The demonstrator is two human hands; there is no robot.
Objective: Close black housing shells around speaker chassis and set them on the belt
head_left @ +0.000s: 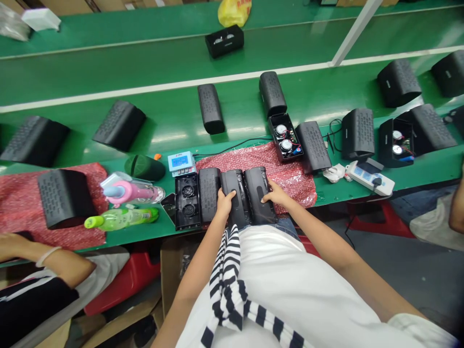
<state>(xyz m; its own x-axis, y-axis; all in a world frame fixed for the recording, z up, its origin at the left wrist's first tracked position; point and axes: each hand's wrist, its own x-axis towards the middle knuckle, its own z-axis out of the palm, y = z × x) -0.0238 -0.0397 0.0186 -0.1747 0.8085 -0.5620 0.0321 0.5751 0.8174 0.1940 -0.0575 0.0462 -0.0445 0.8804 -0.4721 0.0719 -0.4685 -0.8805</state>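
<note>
My left hand (224, 203) is wrapped round the left side of a black speaker housing (236, 198), its thumb lying on the top. The right hand (277, 195) grips a second black speaker housing (260, 191) from its right side. These two housings stand side by side at the bench's near edge. Left of them lies a black textured speaker cover (209, 188). Beside that is an open black shell (187, 200) with two round grilles inside. Fingers under the housings are hidden.
Red bubble wrap (250, 157) covers the bench, with an open speaker (285, 137) behind. A blue-screened meter (181, 163), pink bottle (130, 192) and green bottle (123, 219) stand left. A power strip (371, 178) lies right. Co-workers' arms (68, 261) show at both sides.
</note>
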